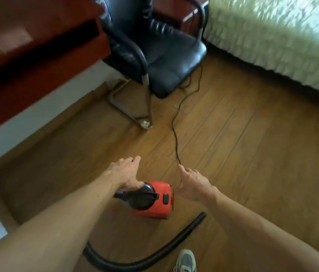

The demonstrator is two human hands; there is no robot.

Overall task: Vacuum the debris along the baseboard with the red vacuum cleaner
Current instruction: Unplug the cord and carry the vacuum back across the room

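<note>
The small red vacuum cleaner [155, 199] with a black top sits on the wooden floor in the lower middle of the head view. My left hand [126, 174] is stretched out above its left side, fingers straight, holding nothing. To the vacuum's right my right hand [193, 183] is spread open, close to the thin black power cord [176, 134]. Whether the fingers touch the cord I cannot tell. A black ribbed hose [154, 258] curves over the floor below the vacuum. The wooden baseboard [43, 142] runs along the white wall at left.
A black leather chair [162, 61] on a metal frame stands ahead, beside a dark red wooden desk [27, 52]. A bed with a pale green quilted cover [282, 42] fills the upper right. My grey shoe [186, 261] is at the bottom edge.
</note>
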